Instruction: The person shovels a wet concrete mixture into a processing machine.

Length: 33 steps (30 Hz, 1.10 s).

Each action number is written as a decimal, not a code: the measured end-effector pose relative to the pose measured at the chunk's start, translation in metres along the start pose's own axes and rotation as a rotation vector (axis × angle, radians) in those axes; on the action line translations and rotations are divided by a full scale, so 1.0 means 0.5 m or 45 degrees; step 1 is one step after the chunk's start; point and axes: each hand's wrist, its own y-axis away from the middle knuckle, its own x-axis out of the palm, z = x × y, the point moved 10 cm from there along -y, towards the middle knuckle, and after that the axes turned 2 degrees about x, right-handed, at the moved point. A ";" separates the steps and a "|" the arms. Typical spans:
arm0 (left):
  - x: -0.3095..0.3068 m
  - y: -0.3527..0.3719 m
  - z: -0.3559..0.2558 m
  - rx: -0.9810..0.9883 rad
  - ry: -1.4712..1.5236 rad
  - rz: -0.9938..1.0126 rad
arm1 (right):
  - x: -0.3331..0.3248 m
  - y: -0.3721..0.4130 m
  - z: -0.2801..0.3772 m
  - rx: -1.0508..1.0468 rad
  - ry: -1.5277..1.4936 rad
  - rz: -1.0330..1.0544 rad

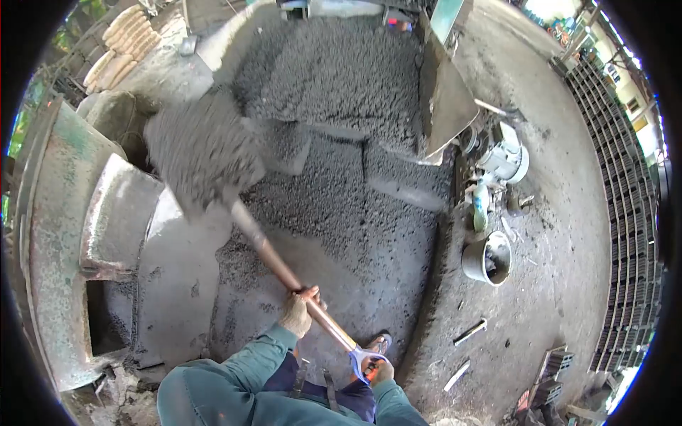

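My left hand (298, 313), in what looks like a pale work glove, is closed round the wooden shaft of a shovel (266, 250). My right hand (381, 370) grips the shovel's D-shaped handle close to my body. Heaped with dark grey, gritty mix (202, 145), the blade is raised toward the left and hidden under its load. It is slightly blurred, near the rim of a worn metal drum or chute (117, 213). Beyond it lies a large pile of the same grey material (330, 71) between low walls.
A motor (503, 160) sits right of the pit, with a bucket (487, 259) below it. A hammer-like tool (470, 332) lies on the floor. Stacked sacks (122, 46) stand far left. Long rows of blocks (625, 213) line the right side. One sandalled foot (382, 343) shows beside the handle.
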 end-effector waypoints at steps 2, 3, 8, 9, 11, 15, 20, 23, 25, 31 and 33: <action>0.158 0.043 -0.132 0.174 -0.390 0.189 | 0.074 -0.082 -0.041 0.224 0.263 0.209; 0.202 0.048 -0.169 0.192 -0.491 0.263 | 0.117 -0.118 -0.063 0.368 0.260 0.459; 0.120 0.021 -0.127 0.088 -0.118 0.167 | 0.095 0.033 0.123 -0.308 0.390 0.023; 0.094 0.012 -0.080 0.022 0.070 0.220 | 0.027 0.018 0.156 -0.391 0.489 -0.076; 0.009 -0.017 0.056 -0.149 0.298 0.113 | -0.103 0.035 0.235 -0.669 0.533 -0.180; -0.146 -0.106 0.406 -0.574 0.567 -0.331 | -0.183 0.154 0.378 -0.878 0.628 -0.483; -0.200 -0.177 0.653 -0.850 0.567 -0.583 | -0.043 0.271 0.435 -0.995 0.955 -0.717; -0.257 -0.254 0.636 -0.921 0.769 -0.580 | 0.096 0.221 0.421 -0.875 1.385 -0.894; -0.321 -0.309 0.481 -0.685 0.764 -0.499 | 0.278 0.198 0.343 -0.838 1.554 -0.794; -0.584 -0.483 0.226 -0.573 0.657 -0.598 | 0.491 -0.006 0.168 -0.983 1.356 -0.239; -0.586 -0.475 0.243 -0.448 0.517 -0.714 | 0.459 -0.035 0.182 -0.943 1.246 -0.216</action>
